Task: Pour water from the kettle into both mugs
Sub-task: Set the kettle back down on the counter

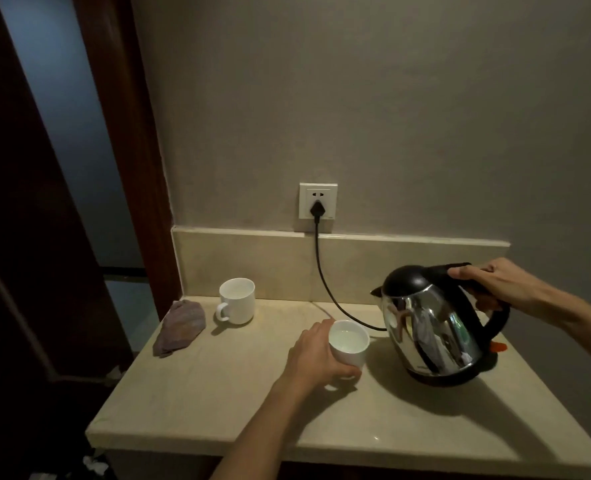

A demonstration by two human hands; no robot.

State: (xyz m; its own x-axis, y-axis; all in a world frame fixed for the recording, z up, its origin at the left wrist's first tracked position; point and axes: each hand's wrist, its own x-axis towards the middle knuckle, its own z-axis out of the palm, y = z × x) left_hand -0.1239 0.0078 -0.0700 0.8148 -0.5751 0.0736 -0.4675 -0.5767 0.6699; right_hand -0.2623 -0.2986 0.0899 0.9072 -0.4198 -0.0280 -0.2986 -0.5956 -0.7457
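The right hand (pixel 495 285) has its fingers (pixel 484 304) wrapped closed round the black handle of the steel electric kettle (pixel 432 327), which tilts spout-first toward the left hand. Whether the kettle is lifted clear of its black base or still resting on it is hard to tell; the base is hidden under the body. The left hand (pixel 316 358) curls narrow round the near mug (pixel 349 345), steadying it on the stone bench (pixel 408 427); this mug sits just below and ahead of the kettle's spout and already shows a pale pool of water inside. No stream is visible between spout and mug.

The far mug (pixel 237 304) stands well apart from both hands, beyond the left fingers toward the wall, beside a crumpled cloth (pixel 180 327). Its inside looks pale, but whether it holds water cannot be told from here.

The risks from here, as I judge them: the left fingers sit close under the spout, so an overshoot or splash of hot water would land on them. The power cord (pixel 325 289) runs from the wall socket (pixel 318 201) down behind the near mug, and a swing of the kettle toward the far mug could snag it or tip the near mug.
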